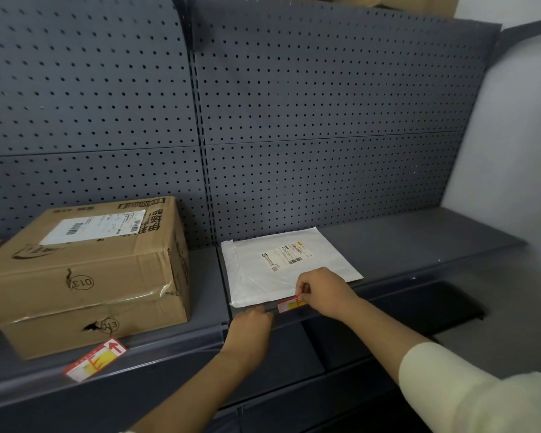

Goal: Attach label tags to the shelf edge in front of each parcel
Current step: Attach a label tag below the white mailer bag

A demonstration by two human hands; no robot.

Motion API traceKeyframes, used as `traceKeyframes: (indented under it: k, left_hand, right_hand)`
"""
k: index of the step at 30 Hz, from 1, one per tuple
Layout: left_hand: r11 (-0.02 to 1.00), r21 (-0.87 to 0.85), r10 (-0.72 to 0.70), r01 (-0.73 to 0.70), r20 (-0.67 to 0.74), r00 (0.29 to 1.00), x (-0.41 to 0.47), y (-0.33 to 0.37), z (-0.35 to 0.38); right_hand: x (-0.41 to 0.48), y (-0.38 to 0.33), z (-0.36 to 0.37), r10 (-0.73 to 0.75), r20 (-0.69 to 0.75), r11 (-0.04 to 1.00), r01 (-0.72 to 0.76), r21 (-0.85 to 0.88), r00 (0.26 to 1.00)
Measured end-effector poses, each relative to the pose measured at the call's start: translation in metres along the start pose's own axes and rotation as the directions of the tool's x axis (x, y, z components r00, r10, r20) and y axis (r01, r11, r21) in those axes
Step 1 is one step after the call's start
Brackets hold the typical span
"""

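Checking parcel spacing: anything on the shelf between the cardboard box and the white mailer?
Nothing: in the head view, bare grey shelf separates the cardboard box from the white mailer, with only the shelf-section joint there.

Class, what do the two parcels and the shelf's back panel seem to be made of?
Box: brown corrugated cardboard, matte, creased, torn, taped. Mailer: probably thin white plastic film, slightly glossy and wrinkled. Back panel: likely painted sheet metal, dark grey, matte, with regular punched holes.
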State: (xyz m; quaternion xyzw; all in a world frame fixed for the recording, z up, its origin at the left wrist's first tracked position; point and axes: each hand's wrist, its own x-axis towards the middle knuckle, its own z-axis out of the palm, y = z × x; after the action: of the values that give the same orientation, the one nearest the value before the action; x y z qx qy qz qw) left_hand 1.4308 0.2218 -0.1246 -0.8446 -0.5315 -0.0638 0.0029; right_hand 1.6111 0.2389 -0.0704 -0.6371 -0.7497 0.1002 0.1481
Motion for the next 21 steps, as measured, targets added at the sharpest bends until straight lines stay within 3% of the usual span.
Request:
traceKeyframes:
  k: [8,21]
  left_hand:
    - [1.000,0.009,0.022,-0.022,-0.004,1.000,0.003,-0.006,-0.003]
    - [0.999,0.032,0.027,-0.026,-0.023,0.999,0.002,-0.015,-0.005]
  right_hand:
    - [0.003,-0.004,0.024,-0.112,-0.007,0.967,0.108,-0.231,0.994]
    - [0.000,-0.002,0.026,-0.143,-0.005,0.946,0.136,-0.293,0.990]
